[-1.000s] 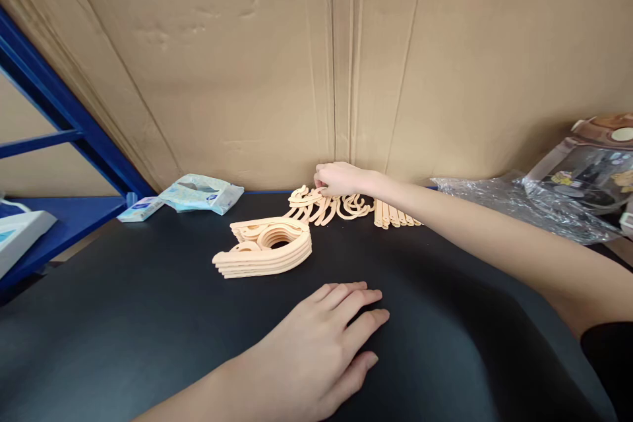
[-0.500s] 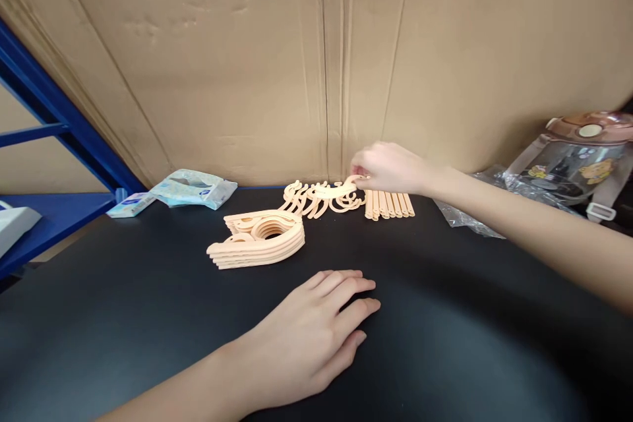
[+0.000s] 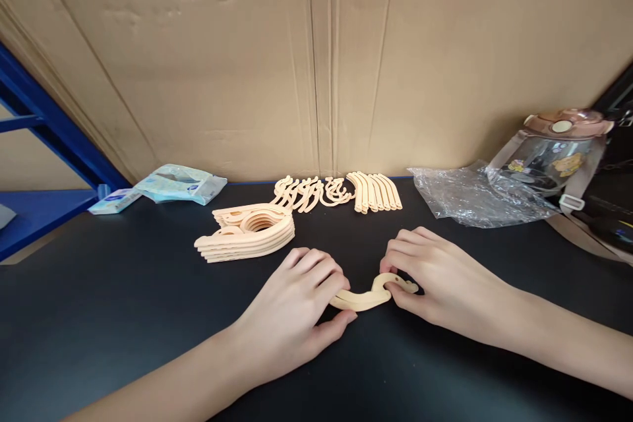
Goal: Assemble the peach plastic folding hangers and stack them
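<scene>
A peach-coloured curved plastic piece point(image 3: 363, 297) lies on the black table point(image 3: 123, 316) between my hands. My left hand point(image 3: 297, 306) has its fingers curled over the piece's left end. My right hand point(image 3: 438, 283) pinches the right, hooked end. Behind them sits a stack of several matching curved pieces point(image 3: 247, 234). Farther back, by the cardboard wall, lie a row of small hook-shaped pieces point(image 3: 309, 192) and a row of curved strips point(image 3: 376, 191).
A crumpled clear plastic bag point(image 3: 469, 196) and a lidded transparent bottle point(image 3: 554, 151) lie at the right. Tissue packs point(image 3: 173, 183) rest at the back left beside a blue metal shelf frame point(image 3: 44, 125). A cardboard wall point(image 3: 316, 59) closes the back.
My right hand left the row of hooks at the back and came near with one curved piece. My left hand moved from lying flat on the table to gripping that piece.
</scene>
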Tool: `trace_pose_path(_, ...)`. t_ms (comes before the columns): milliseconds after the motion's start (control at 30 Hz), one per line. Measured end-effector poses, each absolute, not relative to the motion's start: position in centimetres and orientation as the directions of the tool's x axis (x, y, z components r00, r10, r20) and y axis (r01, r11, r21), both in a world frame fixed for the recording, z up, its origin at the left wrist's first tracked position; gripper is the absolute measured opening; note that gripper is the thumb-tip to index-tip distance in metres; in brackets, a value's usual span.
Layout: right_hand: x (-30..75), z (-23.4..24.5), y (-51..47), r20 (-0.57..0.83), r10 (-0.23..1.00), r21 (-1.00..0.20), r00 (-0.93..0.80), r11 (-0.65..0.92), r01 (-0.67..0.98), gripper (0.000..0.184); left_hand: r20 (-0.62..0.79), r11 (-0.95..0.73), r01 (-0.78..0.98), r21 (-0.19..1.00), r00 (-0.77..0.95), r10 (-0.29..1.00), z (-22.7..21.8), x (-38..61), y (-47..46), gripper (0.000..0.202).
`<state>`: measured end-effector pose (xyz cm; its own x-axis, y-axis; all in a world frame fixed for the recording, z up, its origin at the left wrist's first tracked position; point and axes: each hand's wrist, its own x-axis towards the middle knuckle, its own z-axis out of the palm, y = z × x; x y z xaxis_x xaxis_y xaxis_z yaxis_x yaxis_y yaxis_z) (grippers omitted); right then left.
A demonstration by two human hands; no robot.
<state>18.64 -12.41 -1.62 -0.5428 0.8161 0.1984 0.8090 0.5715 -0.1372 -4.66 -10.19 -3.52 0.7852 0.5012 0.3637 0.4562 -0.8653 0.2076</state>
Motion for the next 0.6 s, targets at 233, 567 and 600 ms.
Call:
trace_pose_path(233,18.8,-1.1,-12.2,0.101,0.819,-0.236,-0.564,0.571,0.787,0.014,0.344,-0.889,0.420,0.181,0.820,0.457,-3.4,-4.7,-10.1,0.007)
trace_pose_path(567,19.6,2.3,-8.0,-0.120,0.702,-0.475,-0.702,0.581,0.661,0.020,0.336,-0.878,0.437,0.195,0.811,0.479,-3.4,-4.8,-10.0,0.011)
trace_pose_path(600,19.4,2.2,-7.8,-0.124,0.699,-0.478,-0.704,0.580,0.660,0.017,0.334,-0.870,0.448,0.205,0.804,0.492,-3.4,-4.8,-9.9,0.011)
